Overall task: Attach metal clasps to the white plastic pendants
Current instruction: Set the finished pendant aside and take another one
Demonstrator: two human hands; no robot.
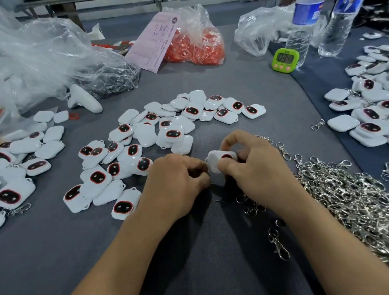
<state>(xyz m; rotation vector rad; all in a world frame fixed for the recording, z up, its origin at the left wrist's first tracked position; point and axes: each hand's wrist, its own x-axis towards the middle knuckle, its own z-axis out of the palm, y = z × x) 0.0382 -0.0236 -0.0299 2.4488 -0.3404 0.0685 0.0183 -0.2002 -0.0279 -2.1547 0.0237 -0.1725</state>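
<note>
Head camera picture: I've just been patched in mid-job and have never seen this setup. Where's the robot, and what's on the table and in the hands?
There is no robot. A person works with bare hands, and the single camera sits on their head, looking forward and down. The right hand pinches a white pendant. The left hand is curled beside that pendant's edge; what its grip holds is hidden. On the grey table lie loose pendants ahead, a heap of metal clasps on the right, a green timer, two water bottles and a bag of orange pieces.
</note>
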